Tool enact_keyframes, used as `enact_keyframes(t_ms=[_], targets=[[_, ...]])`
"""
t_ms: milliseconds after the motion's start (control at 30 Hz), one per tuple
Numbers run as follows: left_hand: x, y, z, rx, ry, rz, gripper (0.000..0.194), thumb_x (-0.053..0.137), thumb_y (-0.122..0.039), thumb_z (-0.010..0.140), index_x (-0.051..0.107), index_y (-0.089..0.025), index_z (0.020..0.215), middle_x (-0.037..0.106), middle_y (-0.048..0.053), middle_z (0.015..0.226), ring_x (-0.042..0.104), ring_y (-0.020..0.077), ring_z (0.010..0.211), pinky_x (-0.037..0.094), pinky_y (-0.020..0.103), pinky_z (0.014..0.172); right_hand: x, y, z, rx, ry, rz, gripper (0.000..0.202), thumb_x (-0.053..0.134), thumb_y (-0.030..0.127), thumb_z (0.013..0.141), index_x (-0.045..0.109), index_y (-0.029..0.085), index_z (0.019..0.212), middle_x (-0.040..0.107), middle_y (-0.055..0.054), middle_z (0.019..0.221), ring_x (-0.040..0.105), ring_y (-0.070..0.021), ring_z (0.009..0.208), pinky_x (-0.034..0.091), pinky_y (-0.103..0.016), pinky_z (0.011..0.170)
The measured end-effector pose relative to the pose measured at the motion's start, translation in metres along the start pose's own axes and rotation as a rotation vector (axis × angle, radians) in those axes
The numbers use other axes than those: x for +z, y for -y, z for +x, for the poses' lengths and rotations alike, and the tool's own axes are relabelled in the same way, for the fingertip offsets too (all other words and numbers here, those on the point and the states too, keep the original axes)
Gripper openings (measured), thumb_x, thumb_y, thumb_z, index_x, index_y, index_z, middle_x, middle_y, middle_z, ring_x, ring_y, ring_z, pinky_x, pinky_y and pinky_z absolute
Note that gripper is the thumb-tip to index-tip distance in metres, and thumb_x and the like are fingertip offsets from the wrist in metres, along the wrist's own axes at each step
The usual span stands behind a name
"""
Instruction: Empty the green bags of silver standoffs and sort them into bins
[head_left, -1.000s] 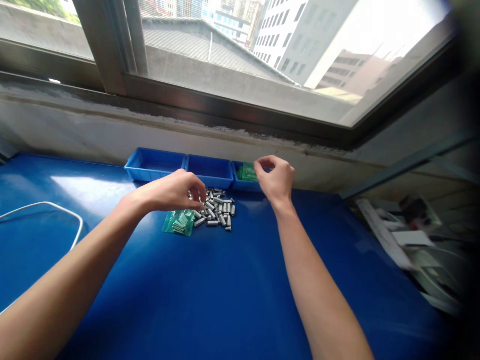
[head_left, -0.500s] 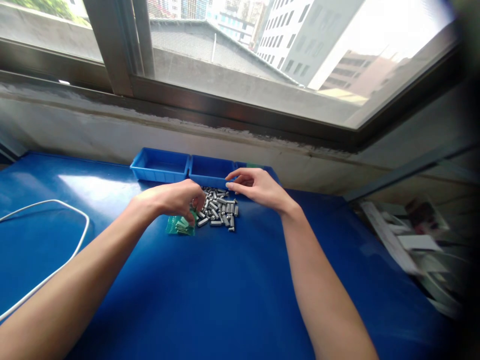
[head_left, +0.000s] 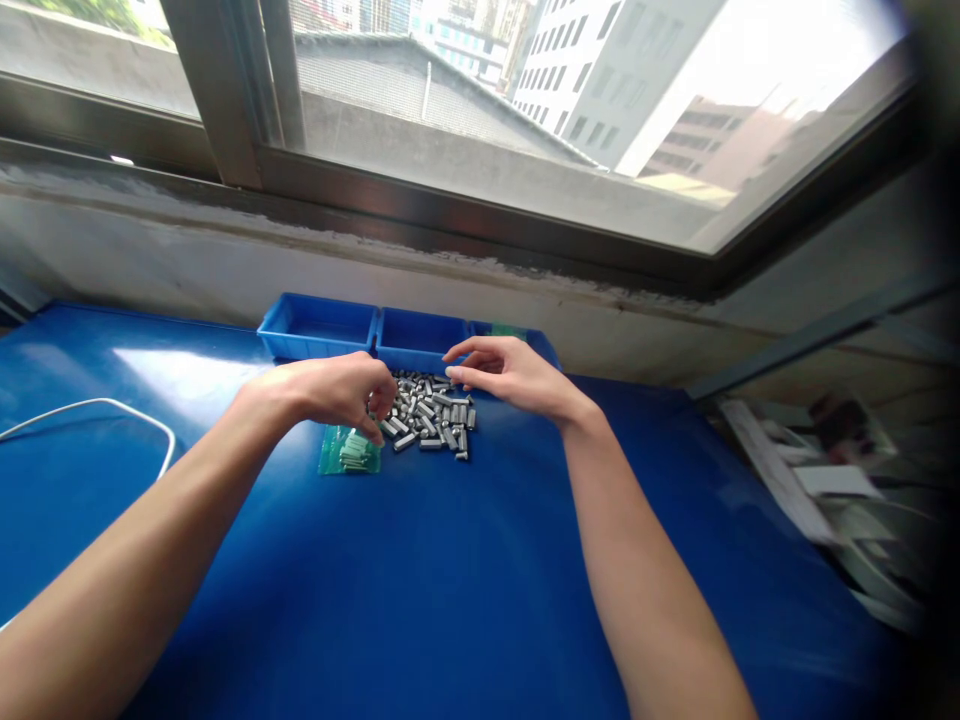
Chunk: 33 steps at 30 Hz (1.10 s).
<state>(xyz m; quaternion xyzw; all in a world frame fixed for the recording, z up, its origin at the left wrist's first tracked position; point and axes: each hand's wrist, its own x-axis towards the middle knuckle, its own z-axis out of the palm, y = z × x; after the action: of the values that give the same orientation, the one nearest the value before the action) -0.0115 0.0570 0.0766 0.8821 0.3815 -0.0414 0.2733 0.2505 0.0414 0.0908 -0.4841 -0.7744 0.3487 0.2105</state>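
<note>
A pile of small silver metal cylinders (head_left: 429, 415) lies on the blue table, in front of the bins. Against its left side rests a green plastic bag (head_left: 351, 452) with pale pieces in it. My left hand (head_left: 358, 393) is over the bag's upper right corner and the pile's left edge, its fingers curled with a gap to the thumb; no object shows between them. Above the pile's right back edge, close to the bins, my right hand (head_left: 504, 372) hovers with thumb and fingers apart, holding nothing.
Three blue bins stand in a row along the wall: a left bin (head_left: 319, 345), a middle bin (head_left: 424, 358) and a right bin (head_left: 546, 348) with something green in it. A white cable (head_left: 112, 402) curves over the table's left. Papers (head_left: 836, 482) lie at the right.
My left hand has moved a little to the left, and the green bag has shifted left and shows more fully. My right hand has hardly moved.
</note>
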Motion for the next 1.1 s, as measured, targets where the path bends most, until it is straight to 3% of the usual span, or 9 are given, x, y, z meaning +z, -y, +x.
enact_keyframes(t_ms=[133, 400, 500, 567, 867, 1000, 1100], targets=[[0.0, 0.0, -0.004, -0.095, 0.036, 0.014, 0.04, 0.086, -0.035, 0.06, 0.069, -0.024, 0.095, 0.07, 0.0, 0.09, 0.064, 0.0194, 0.081, 0.042, 0.024, 0.061, 0.0, 0.002, -0.001, -0.012, 0.019, 0.007, 0.038, 0.069, 0.047, 0.088, 0.073, 0.018, 0.112, 0.077, -0.006, 0.093, 0.071, -0.0192, 0.084, 0.054, -0.027, 0.075], [-0.004, -0.001, -0.004, -0.031, 0.044, -0.084, 0.027, 0.079, -0.029, 0.068, 0.07, -0.021, 0.092, 0.069, -0.001, 0.081, 0.064, 0.0167, 0.073, 0.041, 0.022, 0.06, 0.0, 0.002, -0.001, -0.006, 0.03, 0.076, 0.04, 0.069, 0.048, 0.088, 0.072, 0.018, 0.114, 0.076, -0.006, 0.092, 0.07, -0.0197, 0.085, 0.054, -0.028, 0.076], [-0.01, -0.006, -0.006, 0.078, -0.022, -0.137, 0.02, 0.075, -0.037, 0.075, 0.072, -0.019, 0.085, 0.067, -0.002, 0.073, 0.06, 0.0142, 0.067, 0.039, 0.022, 0.057, -0.001, 0.004, -0.001, 0.004, 0.047, 0.103, 0.041, 0.071, 0.047, 0.087, 0.072, 0.017, 0.115, 0.077, -0.007, 0.093, 0.07, -0.0196, 0.086, 0.053, -0.028, 0.076], [-0.013, -0.009, -0.007, 0.137, -0.106, -0.207, 0.026, 0.072, -0.044, 0.081, 0.072, -0.018, 0.081, 0.065, -0.002, 0.068, 0.057, 0.0131, 0.063, 0.036, 0.022, 0.055, -0.002, 0.006, -0.002, 0.015, 0.08, 0.153, 0.042, 0.071, 0.048, 0.087, 0.072, 0.016, 0.114, 0.077, -0.007, 0.093, 0.07, -0.0195, 0.086, 0.053, -0.028, 0.076], [0.005, -0.024, 0.01, 0.124, -0.448, -0.706, 0.038, 0.079, -0.047, 0.076, 0.058, -0.017, 0.087, 0.068, 0.001, 0.071, 0.057, 0.0122, 0.06, 0.037, 0.019, 0.051, -0.005, 0.0, -0.005, 0.012, 0.28, 0.271, 0.044, 0.081, 0.05, 0.076, 0.077, 0.012, 0.098, 0.075, -0.007, 0.086, 0.066, -0.0179, 0.077, 0.052, -0.027, 0.069], [0.01, -0.029, 0.015, 0.12, -0.466, -0.732, 0.043, 0.08, -0.051, 0.074, 0.055, -0.017, 0.083, 0.063, -0.001, 0.068, 0.059, 0.0129, 0.062, 0.038, 0.019, 0.052, -0.005, -0.001, -0.005, 0.006, 0.239, 0.295, 0.045, 0.08, 0.053, 0.076, 0.076, 0.013, 0.096, 0.075, -0.006, 0.086, 0.067, -0.0176, 0.076, 0.053, -0.028, 0.068], [0.013, -0.031, 0.017, 0.092, -0.501, -0.655, 0.045, 0.075, -0.057, 0.078, 0.059, -0.016, 0.085, 0.068, 0.002, 0.073, 0.065, 0.0166, 0.068, 0.044, 0.021, 0.056, -0.007, 0.0, -0.006, 0.008, 0.147, 0.304, 0.047, 0.08, 0.057, 0.074, 0.074, 0.014, 0.093, 0.075, -0.007, 0.086, 0.069, -0.0195, 0.077, 0.055, -0.03, 0.07]])
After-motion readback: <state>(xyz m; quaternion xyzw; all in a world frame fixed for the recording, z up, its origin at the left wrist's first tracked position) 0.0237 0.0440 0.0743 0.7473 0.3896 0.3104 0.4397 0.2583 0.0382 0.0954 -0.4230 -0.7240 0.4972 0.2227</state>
